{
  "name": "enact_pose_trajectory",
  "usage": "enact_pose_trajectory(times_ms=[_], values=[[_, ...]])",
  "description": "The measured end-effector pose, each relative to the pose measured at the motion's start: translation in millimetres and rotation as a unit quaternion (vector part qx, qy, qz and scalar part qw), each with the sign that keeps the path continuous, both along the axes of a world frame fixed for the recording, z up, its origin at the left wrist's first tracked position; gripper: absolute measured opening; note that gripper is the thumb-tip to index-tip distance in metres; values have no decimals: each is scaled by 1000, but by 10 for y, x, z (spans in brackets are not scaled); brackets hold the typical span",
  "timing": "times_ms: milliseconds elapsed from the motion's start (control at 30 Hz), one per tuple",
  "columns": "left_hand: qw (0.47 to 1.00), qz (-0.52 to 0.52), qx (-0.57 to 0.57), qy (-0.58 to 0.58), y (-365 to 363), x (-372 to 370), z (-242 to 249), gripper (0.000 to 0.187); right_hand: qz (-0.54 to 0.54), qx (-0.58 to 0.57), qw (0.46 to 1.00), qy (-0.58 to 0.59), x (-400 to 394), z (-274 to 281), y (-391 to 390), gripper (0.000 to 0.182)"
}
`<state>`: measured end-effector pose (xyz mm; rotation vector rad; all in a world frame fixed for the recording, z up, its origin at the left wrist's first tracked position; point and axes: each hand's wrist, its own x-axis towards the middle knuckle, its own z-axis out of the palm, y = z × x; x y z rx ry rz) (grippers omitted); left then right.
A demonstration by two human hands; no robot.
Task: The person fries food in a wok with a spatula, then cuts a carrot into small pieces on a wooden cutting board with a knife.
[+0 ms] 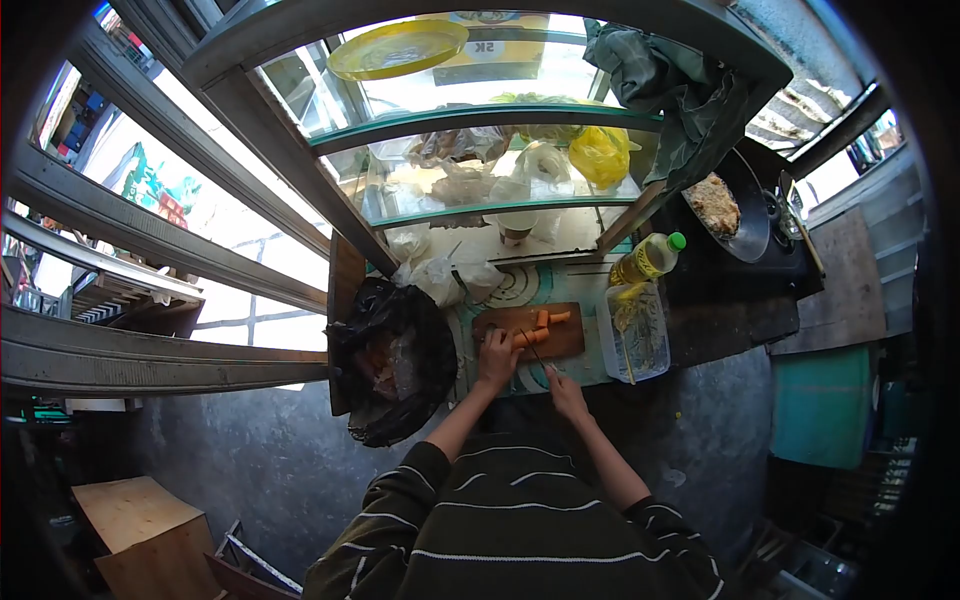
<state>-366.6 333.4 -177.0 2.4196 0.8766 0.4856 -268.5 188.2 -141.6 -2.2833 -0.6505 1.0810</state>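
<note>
On the counter lies a brown wooden cutting board (571,343) with several orange carrot pieces (543,318). My left hand (497,359) is closed over the left end of a carrot (532,338) on the board. My right hand (567,393) grips a knife (537,352), its thin blade pointing up and left to the cut end of that carrot. The knife's handle is hidden in my fingers. Right of the board stands a clear plastic container (650,345) with a stick-like utensil in it. Behind it is an oil bottle (646,260) with a green cap.
A black plastic bag (425,340) sits open on the left. White plastic bags (450,282) lie behind the board. A glass display case (480,215) holding bagged goods rises ahead. At right, a wok (752,225) with food rests on a stove (790,270).
</note>
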Motion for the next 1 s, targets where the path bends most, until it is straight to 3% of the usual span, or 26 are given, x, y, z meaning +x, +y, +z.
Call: enact_pose_trajectory(times_ms=[167,467,1000], values=[[1000,12,2,-10,30,-118,121,38,35,-79,996,5,-63,-6,12,66],[999,11,7,-39,12,-171,57,34,13,-41,997,-60,-232,41,78,65],[999,-1,-6,-33,-17,-171,45,36,64,-103,992,-32,-131,23,333,76]])
